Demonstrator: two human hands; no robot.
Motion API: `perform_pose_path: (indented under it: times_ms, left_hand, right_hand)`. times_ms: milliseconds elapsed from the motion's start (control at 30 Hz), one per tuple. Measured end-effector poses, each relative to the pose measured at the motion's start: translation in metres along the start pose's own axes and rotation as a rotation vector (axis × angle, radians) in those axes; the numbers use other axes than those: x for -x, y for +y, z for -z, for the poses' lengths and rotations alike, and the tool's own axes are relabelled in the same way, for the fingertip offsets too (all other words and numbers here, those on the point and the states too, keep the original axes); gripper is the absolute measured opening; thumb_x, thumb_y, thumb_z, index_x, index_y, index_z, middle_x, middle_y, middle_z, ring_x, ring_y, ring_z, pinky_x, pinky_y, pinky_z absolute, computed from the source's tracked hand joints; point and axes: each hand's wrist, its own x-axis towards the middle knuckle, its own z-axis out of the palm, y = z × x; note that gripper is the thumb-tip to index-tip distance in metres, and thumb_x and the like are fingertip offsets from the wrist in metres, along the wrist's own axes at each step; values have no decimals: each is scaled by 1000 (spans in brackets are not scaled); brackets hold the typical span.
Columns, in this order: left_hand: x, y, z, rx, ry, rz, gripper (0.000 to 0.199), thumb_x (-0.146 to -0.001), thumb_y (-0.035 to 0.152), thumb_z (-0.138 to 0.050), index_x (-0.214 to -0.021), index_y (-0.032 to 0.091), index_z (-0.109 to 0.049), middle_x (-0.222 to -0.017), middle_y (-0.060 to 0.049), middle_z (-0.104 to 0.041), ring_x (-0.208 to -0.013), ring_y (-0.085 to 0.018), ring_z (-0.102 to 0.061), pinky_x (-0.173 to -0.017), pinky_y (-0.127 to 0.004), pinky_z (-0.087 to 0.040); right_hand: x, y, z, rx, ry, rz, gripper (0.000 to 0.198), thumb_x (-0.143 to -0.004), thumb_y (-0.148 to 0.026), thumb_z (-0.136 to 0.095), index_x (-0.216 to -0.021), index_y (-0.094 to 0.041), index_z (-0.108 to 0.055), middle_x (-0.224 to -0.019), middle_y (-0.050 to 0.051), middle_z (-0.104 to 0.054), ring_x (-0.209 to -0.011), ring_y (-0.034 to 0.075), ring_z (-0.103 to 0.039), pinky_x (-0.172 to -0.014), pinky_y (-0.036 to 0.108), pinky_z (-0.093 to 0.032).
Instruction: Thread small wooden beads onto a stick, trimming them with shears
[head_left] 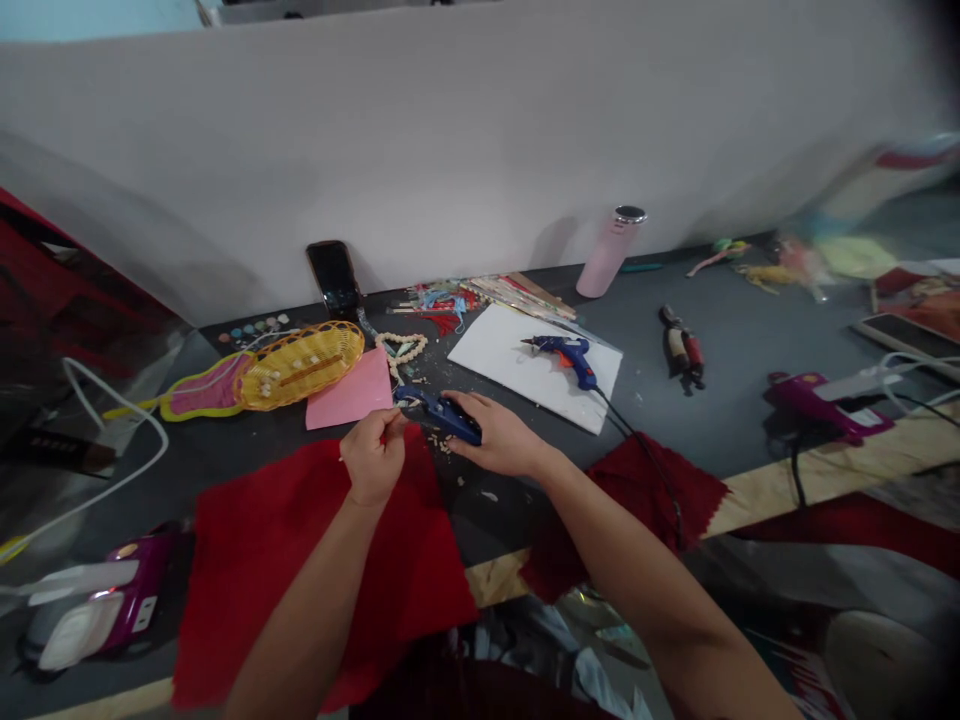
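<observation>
My right hand [501, 432] is wrapped round a dark blue plier-like hand tool [442, 414], whose exact kind I cannot make out. The tool's head points left, toward my left hand [377, 450]. That hand is closed in a pinch at the tool's head. A tiny pale tip shows at its outer side, but what the fingers hold is mostly hidden. Small pale bits [442, 443] lie scattered on the dark table under the tool. Below my left hand spreads a red cloth [300, 560]. A pink paper sheet [349, 392] lies just behind it.
A blue glue gun [568, 358] rests on a white board [495, 345], its cord running toward the front edge. Farther back stand a pink bottle [609, 255] and a phone [334, 280]. A yellow woven basket [300, 368] lies left, pliers [682, 348] right, and purple power strips [825, 405] at both sides.
</observation>
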Motion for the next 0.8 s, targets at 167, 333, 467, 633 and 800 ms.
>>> perform_pose_path:
  times_ms: [167, 333, 467, 633, 800]
  left_hand:
    - [-8, -8, 4, 93, 48, 56, 17, -82, 29, -52, -78, 17, -63, -74, -3, -66, -69, -12, -59, -68, -22, -43]
    - [-12, -24, 0, 44, 4, 43, 20, -82, 33, -52, -83, 16, -63, -76, -4, -64, -70, -13, -56, -69, -23, -41]
    - [-12, -33, -7, 16, -25, -34, 20, -82, 33, -52, -84, 17, -63, -76, -5, -64, -73, -15, -55, -73, -27, -41]
    - [-12, -31, -7, 1, -49, -79, 18, -83, 31, -51, -82, 18, -63, -75, -5, -65, -72, -16, -55, -73, -29, -40]
    - [-13, -22, -3, -49, -97, -126, 17, -82, 32, -52, -79, 19, -63, -77, -5, -68, -77, -18, -56, -75, -32, -37]
  right_hand:
    - [-4, 11, 9, 51, 25, -60, 60, -81, -38, -53, -134, -19, -32, -129, 10, -47, -114, 22, -46, -96, 37, -36]
    - [-36, 21, 22, 342, 9, -263, 70, -77, -46, -57, -135, -18, -31, -124, 15, -49, -108, 28, -49, -90, 40, -37]
    - [-68, 38, 14, 606, 25, -340, 67, -75, -52, -58, -131, -21, -37, -118, 16, -52, -108, 32, -47, -90, 46, -33]
    - [-100, 50, 5, 677, 114, -345, 60, -78, -51, -55, -126, -17, -43, -119, 16, -52, -110, 32, -43, -90, 47, -32]
    - [-101, 29, 11, 446, 121, -160, 29, -86, -32, -46, -107, -16, -57, -112, 12, -56, -105, 23, -46, -90, 37, -34]
